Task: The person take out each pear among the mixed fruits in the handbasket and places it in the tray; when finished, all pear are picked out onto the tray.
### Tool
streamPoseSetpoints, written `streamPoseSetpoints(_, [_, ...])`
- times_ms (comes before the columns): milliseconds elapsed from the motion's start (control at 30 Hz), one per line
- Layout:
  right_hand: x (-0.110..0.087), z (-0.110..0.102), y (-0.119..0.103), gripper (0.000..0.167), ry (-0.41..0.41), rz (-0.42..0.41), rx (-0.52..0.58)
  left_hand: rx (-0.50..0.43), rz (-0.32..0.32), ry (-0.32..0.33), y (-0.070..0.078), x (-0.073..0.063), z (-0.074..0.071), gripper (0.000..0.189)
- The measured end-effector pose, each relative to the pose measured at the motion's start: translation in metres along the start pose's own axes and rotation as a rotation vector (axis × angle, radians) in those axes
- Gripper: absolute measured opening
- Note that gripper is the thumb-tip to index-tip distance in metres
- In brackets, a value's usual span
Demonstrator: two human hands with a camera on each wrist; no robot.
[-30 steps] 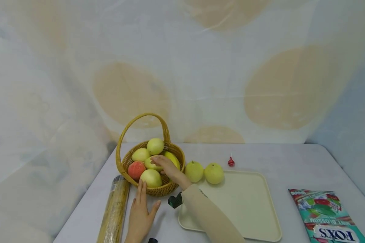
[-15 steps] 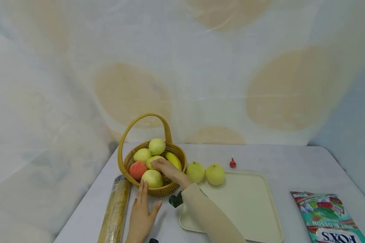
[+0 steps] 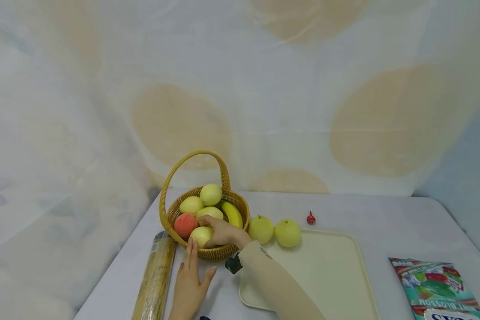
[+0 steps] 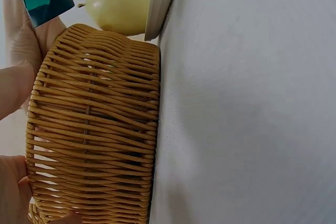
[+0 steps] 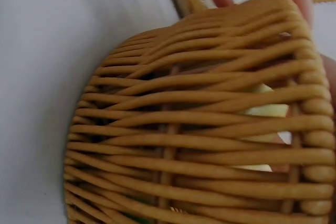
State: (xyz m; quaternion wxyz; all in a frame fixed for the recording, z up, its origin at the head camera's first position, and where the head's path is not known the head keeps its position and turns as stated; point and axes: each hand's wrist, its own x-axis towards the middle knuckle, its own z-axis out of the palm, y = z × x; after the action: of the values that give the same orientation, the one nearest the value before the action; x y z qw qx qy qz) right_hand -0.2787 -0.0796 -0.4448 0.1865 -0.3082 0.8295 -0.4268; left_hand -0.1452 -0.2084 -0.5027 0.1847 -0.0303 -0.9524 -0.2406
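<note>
A wicker basket with an arched handle holds a red peach, a banana and several pale yellow-green fruits. My right hand reaches into the basket, its thumb and fingers curled round the front pale green round fruit. My left hand touches the basket's front rim with nearly straight fingers, its thumb spread apart. In the left wrist view the woven basket wall fills the middle. The right wrist view also shows the basket wall up close, hiding most of the right hand's grip.
Two yellow-green pears sit at the back left of a cream tray. Behind the tray lies a small red ornament. A FOX'S candy bag lies at right. A wrapped yellowish roll lies left of the basket.
My right hand has come from above the middle fruit down toward the front one, its fingers now round it. My left hand stays at the rim. The head view has turned slightly left.
</note>
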Motion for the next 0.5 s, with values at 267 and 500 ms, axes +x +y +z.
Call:
streamPoseSetpoints(267, [-0.0027,-0.0035,-0.0036,0.055,0.097,-0.035,0.034,-0.007,-0.004,-0.014,-0.0007,0.0019,-0.0007,0.086])
streamPoseSetpoints(500, [-0.0068,-0.0066,-0.0024,0.06,0.168,-0.036,0.198,-0.001,0.008,-0.009,-0.003,0.003,-0.0001,0.085])
